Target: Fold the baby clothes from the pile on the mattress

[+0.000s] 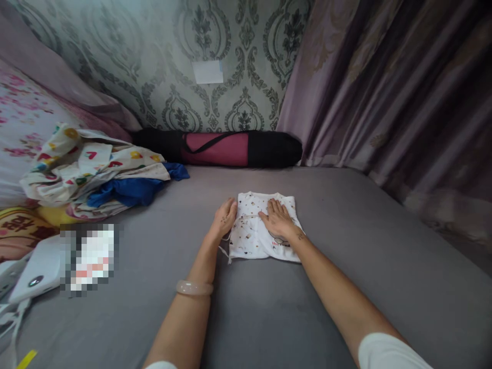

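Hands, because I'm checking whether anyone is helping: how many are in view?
2: the left hand is at the left edge of the white patterned cloth; the right hand lies flat on its upper right part.

Pale grey-green damask wallpaper [246,36] with dark scrolled medallions covers the far wall [154,56] and bears a white rectangular panel [208,72]. Mauve drapes [346,87] with tan leaf motifs hang in deep folds on the right, while a lighter mauve curtain [42,56] slopes down the left beside pink-blossomed white fabric [23,120]. Soft light brightens the wallpaper's upper left, and the right-hand drapes fall into shadow beside a flat grey sheet [353,246].
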A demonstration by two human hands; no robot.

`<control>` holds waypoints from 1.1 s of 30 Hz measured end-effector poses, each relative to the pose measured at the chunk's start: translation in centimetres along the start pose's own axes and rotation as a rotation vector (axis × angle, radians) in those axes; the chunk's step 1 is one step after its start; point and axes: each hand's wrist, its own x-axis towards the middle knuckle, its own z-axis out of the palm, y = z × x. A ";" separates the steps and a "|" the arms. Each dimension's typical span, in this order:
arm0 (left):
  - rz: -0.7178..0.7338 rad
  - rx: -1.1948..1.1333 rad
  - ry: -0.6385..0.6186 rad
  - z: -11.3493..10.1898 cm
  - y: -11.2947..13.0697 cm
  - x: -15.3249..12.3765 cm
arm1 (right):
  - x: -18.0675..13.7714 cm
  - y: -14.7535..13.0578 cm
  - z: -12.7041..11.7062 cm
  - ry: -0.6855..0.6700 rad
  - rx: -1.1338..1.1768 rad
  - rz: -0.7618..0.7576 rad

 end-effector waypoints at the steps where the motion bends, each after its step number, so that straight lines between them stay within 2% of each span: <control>1: -0.001 -0.005 0.010 0.0 0.0 0.0 | 0.1 -0.3 -0.4 0.001 0.011 0.010; 3: -0.001 -0.015 0.032 0.0 0.0 0.1 | 0.2 -1.3 -1.0 0.066 0.019 -0.009; 5: -0.001 -0.022 0.048 0.0 -0.1 0.1 | 0.4 -2.5 -1.2 0.167 0.019 -0.097; 7: -0.002 -0.021 0.055 0.0 -0.1 0.0 | 0.6 -3.5 -0.8 0.200 0.022 -0.196; 12: -0.014 -0.006 0.051 -0.3 0.1 -0.2 | 1.2 -4.0 1.1 0.054 0.021 -0.222; 15: -0.023 -0.010 0.046 -0.4 0.3 -0.2 | 1.6 -3.8 1.0 0.013 0.017 -0.217; 17: -0.033 -0.013 0.046 -0.3 0.3 -0.2 | 1.8 -4.2 0.5 0.014 0.019 -0.203; 23: -0.041 -0.016 0.091 -0.3 -0.1 -0.1 | 2.7 -6.9 0.0 0.186 0.032 -0.274; 28: -0.084 -0.019 0.139 -0.6 -0.7 0.1 | 3.6 -7.6 1.4 0.059 0.024 -0.253; 33: -0.124 -0.029 0.187 -0.6 -0.8 0.2 | 4.3 -7.5 1.9 0.036 0.033 -0.237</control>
